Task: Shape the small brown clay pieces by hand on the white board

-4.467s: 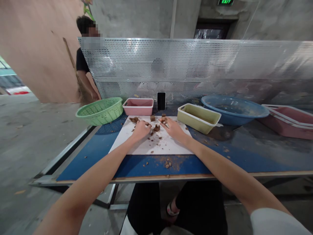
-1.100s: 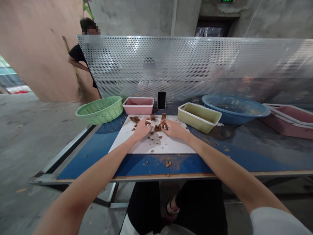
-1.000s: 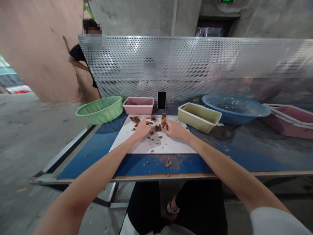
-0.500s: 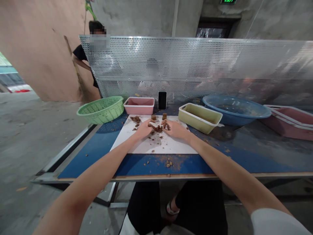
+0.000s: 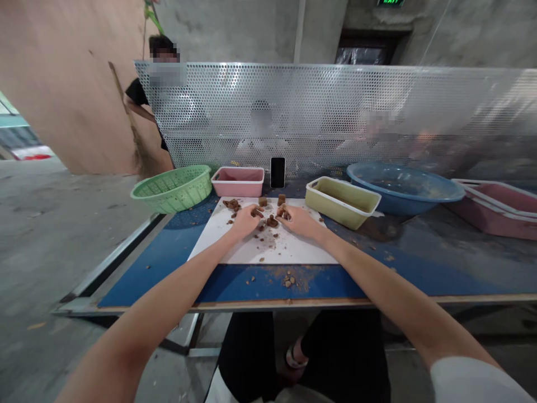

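Over a white board (image 5: pixel 235 249), my left hand (image 5: pixel 246 221) has its fingers curled round a brown lump of clay (image 5: pixel 257 213). My right hand (image 5: pixel 300 221) is closed on another brown clay piece (image 5: pixel 284 214), partly covered by the fingers. Between the hands a small heap of clay bits (image 5: pixel 272 221) lies on the board. Two blocky clay pieces, a left one (image 5: pixel 262 201) and a right one (image 5: pixel 281 199), stand just beyond my fingers. A crumbly clay clump (image 5: pixel 231 204) sits at the board's far left, with crumbs scattered around.
Along the back stand a green basket (image 5: pixel 174 193), a pink bin (image 5: pixel 239 189), a phone (image 5: pixel 277 172), a yellow-green bin (image 5: pixel 342 207) and a blue basin (image 5: pixel 403 196). Pink bins (image 5: pixel 499 215) are at right. Behind a perforated metal screen (image 5: pixel 319 112) are people. Crumbs (image 5: pixel 289 280) lie near the front edge.
The clay at my left fingers, which reached across toward the middle heap, is now apart from it and drawn in at the left hand. My right hand has barely moved.
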Demonstrator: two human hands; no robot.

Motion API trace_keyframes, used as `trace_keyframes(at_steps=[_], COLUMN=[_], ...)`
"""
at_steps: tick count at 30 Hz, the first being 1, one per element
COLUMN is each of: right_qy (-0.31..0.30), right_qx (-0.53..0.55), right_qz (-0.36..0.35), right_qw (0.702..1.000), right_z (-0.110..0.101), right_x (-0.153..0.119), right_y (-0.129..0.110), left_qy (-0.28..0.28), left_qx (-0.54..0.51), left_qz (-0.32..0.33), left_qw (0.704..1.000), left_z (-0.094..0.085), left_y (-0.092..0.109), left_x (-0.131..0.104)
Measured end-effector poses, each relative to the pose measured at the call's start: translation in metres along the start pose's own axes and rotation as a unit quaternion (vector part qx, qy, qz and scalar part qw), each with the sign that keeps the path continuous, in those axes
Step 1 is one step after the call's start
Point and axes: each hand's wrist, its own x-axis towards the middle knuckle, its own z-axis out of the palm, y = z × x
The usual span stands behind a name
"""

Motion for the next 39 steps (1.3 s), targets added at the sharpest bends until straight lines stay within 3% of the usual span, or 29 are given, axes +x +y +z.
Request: trace_keyframes(at_steps=[6, 12, 16, 20, 31, 39], right_qy=[0.082, 0.141, 0.157, 0.152, 0.174, 0.173], right_qx=[0.143, 0.24, 0.217, 0.175, 0.039, -0.007], right_qz=[0.008, 0.004, 0.003, -0.018, -0.112, -0.115], right_qw=[0.986, 0.961, 0.963, 0.973, 0.978, 0.978], right_z=[0.004, 0.008, 0.004, 0.0, 0.002, 0.006], right_x=[0.001, 0.001, 0.0, -0.001, -0.005, -0.007], right_y=[-0.004, -0.024, -0.036, -0.038, -0.036, -0.04], left_qy=[0.018, -0.057, -0.082, -0.103, -0.139, -0.129], left_qx=[-0.044, -0.237, -0.356, -0.402, -0.465, -0.509], left_qz=[0.025, -0.01, -0.059, -0.094, -0.117, -0.154], left_qw=[0.999, 0.97, 0.929, 0.905, 0.866, 0.837], left_z=[0.0, 0.0, 0.0, 0.0, -0.001, 0.005], left_y=[0.007, 0.024, 0.031, 0.031, 0.034, 0.026], left_x=[0.002, -0.004, -0.008, -0.009, -0.01, -0.007])
